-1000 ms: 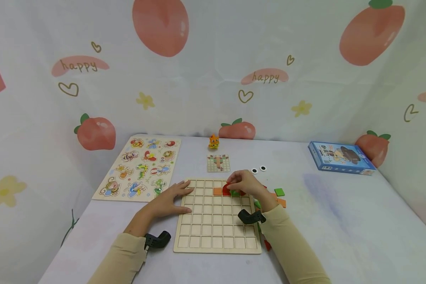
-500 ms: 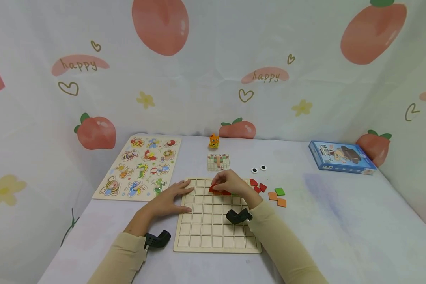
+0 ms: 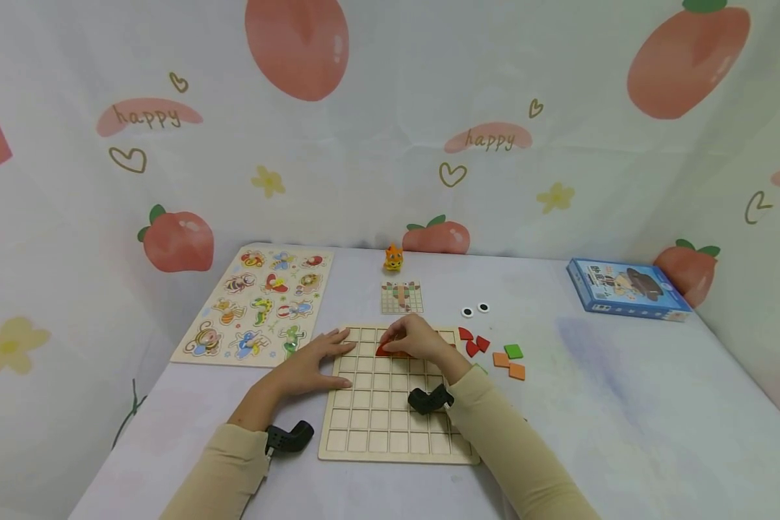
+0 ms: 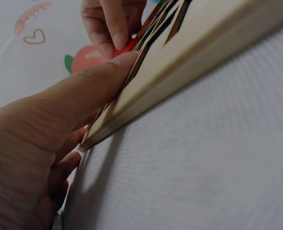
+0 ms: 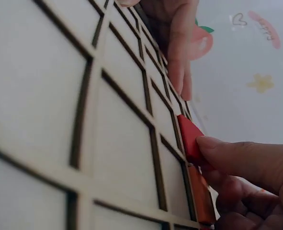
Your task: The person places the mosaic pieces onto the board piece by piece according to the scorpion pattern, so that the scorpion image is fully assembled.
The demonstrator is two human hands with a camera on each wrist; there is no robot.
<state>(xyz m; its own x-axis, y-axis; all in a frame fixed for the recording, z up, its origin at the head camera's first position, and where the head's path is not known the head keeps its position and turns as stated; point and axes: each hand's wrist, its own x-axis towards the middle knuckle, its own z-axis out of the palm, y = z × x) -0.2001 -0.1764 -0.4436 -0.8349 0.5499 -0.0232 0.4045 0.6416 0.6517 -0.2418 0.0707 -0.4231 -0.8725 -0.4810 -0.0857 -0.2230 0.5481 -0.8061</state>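
My right hand [image 3: 419, 341] pinches a red rounded tile [image 5: 190, 139] between thumb and fingers at the second row of the wooden grid board [image 3: 370, 419]. The tile stands slightly raised at a cell, beside an orange tile [image 5: 201, 196] lying in the same row. My left hand [image 3: 304, 368] rests along the board's left edge, thumb and fingers spread and fairly straight. In the left wrist view its thumb [image 4: 84, 86] lies over the rim. The right hand hides part of the row in the head view.
Loose red tiles [image 3: 471, 348], orange tiles [image 3: 501, 360] and a green tile [image 3: 513, 351] lie right of the board. Behind it are a pattern card [image 3: 401, 297], eye discs [image 3: 467, 313] and an orange figurine [image 3: 393, 258]. An insect puzzle [image 3: 253, 307] and blue box [image 3: 627, 289] flank them.
My right hand has moved left along the row with the red tile, past the orange tile to a cell on its left. The left hand keeps its place on the board's edge.
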